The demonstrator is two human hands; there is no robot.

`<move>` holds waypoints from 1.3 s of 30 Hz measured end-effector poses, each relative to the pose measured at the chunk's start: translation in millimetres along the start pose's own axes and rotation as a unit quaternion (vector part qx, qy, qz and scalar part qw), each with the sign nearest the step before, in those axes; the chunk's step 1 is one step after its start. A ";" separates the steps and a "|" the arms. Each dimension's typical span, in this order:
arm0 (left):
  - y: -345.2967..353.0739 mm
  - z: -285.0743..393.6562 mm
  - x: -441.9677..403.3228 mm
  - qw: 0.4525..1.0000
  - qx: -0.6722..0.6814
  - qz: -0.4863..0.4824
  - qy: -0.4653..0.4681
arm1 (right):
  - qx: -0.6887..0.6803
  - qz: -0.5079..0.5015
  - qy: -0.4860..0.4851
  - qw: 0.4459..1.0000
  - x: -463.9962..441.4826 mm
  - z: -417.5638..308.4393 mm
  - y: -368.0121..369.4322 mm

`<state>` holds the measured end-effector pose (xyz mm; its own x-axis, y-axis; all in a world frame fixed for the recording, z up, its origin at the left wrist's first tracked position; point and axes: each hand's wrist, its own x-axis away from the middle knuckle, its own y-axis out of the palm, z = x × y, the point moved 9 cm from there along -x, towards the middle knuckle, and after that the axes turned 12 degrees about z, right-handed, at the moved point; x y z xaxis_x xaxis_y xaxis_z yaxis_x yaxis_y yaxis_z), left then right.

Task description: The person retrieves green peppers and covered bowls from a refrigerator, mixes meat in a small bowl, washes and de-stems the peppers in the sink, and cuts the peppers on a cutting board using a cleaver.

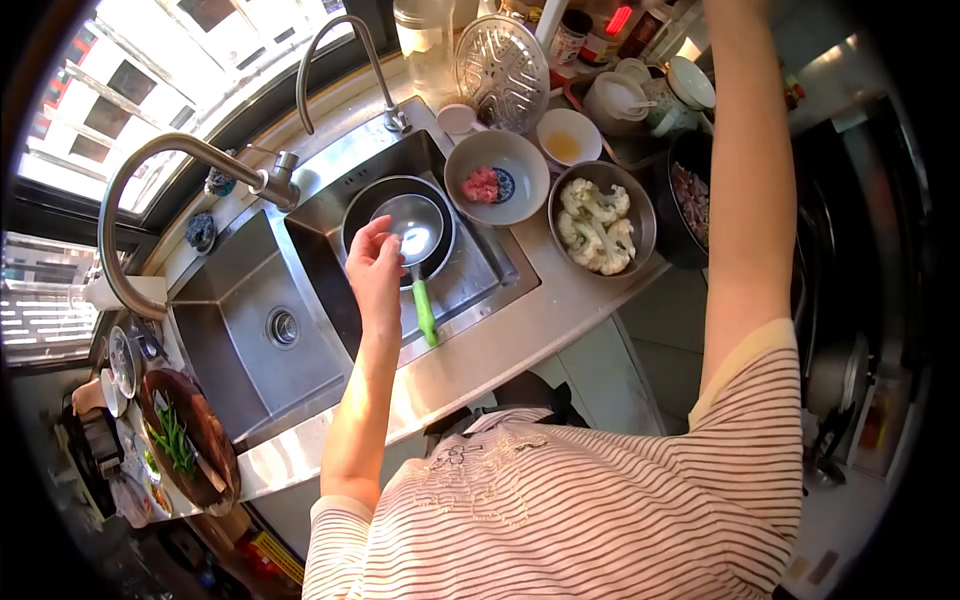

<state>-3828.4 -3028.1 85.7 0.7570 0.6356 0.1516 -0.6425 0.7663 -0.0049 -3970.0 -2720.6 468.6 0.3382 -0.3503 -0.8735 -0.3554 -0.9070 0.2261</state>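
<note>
My left hand is over the sink with its fingers curled together, beside the round bowl of a ladle-like utensil with a green handle. What the fingers hold, if anything, I cannot make out. The utensil rests across a dark round pan in the right basin, its handle pointing towards me. My right arm stretches up past the top edge of the view, above the seasonings and pots, and its hand is out of sight.
On the counter stand a bowl with minced meat, a small bowl of yellowish liquid, a metal bowl of cauliflower and a dark pot with chopped food. Two faucets arch over the sink. Green vegetables lie on a round board.
</note>
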 end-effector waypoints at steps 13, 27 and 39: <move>-45.1 -42.2 44.3 0.996 -0.035 -0.067 -0.048 | 0.352 -0.275 0.028 0.894 381.5 -20.8 -120.1; -110.1 -46.2 74.6 0.995 -0.039 -0.070 -0.060 | 0.212 -0.441 0.153 0.859 500.3 -105.9 -80.2; -254.8 -31.9 89.5 0.997 0.013 0.070 -0.033 | -0.116 -0.485 0.072 0.864 592.3 -215.6 79.4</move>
<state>-3593.1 -3163.5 69.0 0.6516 0.7275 0.2149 -0.7441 0.6681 -0.0058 -3610.0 -3050.5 62.2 0.4892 0.5901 -0.6422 0.3341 -0.8070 -0.4870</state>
